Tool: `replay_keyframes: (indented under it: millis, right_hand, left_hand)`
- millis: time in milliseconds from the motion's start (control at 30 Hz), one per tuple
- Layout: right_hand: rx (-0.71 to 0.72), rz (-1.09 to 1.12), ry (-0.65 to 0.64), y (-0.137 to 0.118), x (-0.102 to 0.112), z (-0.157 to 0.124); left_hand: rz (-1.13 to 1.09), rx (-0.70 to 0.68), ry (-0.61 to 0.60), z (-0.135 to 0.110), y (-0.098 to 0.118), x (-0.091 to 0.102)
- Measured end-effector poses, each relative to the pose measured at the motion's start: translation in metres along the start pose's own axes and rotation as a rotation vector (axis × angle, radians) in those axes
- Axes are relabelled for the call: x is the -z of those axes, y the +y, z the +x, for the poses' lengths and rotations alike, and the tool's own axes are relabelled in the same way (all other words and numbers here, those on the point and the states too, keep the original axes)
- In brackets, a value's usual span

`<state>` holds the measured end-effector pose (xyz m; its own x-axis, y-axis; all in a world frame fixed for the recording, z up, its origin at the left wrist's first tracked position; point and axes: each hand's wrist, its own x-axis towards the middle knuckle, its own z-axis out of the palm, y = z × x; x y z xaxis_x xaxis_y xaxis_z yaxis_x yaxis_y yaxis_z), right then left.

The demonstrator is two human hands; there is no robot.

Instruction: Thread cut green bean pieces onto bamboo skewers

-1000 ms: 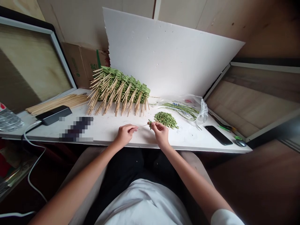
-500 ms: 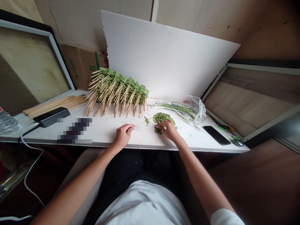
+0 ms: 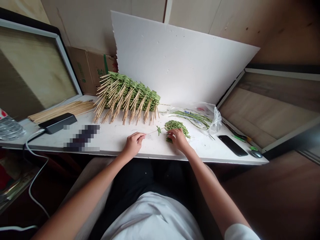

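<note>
My left hand (image 3: 133,144) is closed in a pinch on the end of a thin wooden skewer (image 3: 151,132), which slants up to the right over the white table. A few short green bean pieces (image 3: 158,130) are threaded on it. Beside the skewer's far end lies a heap of cut green bean pieces (image 3: 175,124). At the near side of this heap is my right hand (image 3: 179,140), with fingers curled together; whatever they hold is too small to make out. Filled skewers (image 3: 135,95) are stacked behind, green pieces on top and bare stick ends towards me.
Bare skewers (image 3: 62,111) lie at the left near a black box (image 3: 58,123) with a white cable. To the right are a plastic bag with long green stems (image 3: 192,117), a phone (image 3: 233,145) and a mouse (image 3: 256,153). A white board (image 3: 185,60) leans behind.
The view has shifted slightly, so the table things appear a little further right. My left hand keeps its pinch on the skewer, and my right hand stays at the heap.
</note>
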<state>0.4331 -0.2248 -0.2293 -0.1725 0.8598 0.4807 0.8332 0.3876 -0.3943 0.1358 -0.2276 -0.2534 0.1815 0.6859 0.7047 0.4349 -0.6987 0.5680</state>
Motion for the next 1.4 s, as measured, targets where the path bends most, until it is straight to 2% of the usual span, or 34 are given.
replay_keyframes:
  millis: [100, 233, 433, 567, 767, 967, 1400]
  right_hand:
    - [-0.010, 0.055, 0.086, -0.002, 0.001, 0.002]
    - [-0.149, 0.357, 0.173, 0.000, 0.002, 0.005]
    - [-0.374, 0.954, 0.125, -0.007, 0.005, 0.006]
    - [-0.486, 1.160, 0.142, -0.014, 0.012, 0.006]
    - [-0.548, 1.322, 0.081, -0.017, 0.015, 0.004]
    - [-0.479, 1.407, -0.025, -0.017, 0.010, 0.003]
    - [-0.452, 1.280, 0.110, -0.013, 0.013, 0.003]
  left_hand:
    - [-0.001, -0.003, 0.001, 0.000, 0.000, 0.000]
    - [-0.006, -0.007, 0.001, -0.001, -0.001, 0.000]
    - [-0.013, -0.013, -0.005, -0.001, 0.000, 0.001]
    - [-0.015, -0.017, -0.007, -0.001, 0.000, 0.001]
    - [-0.020, -0.027, -0.011, -0.001, 0.000, 0.002]
    - [-0.023, -0.015, -0.018, -0.001, 0.001, 0.003]
    - [-0.006, -0.047, 0.001, -0.003, -0.002, 0.000]
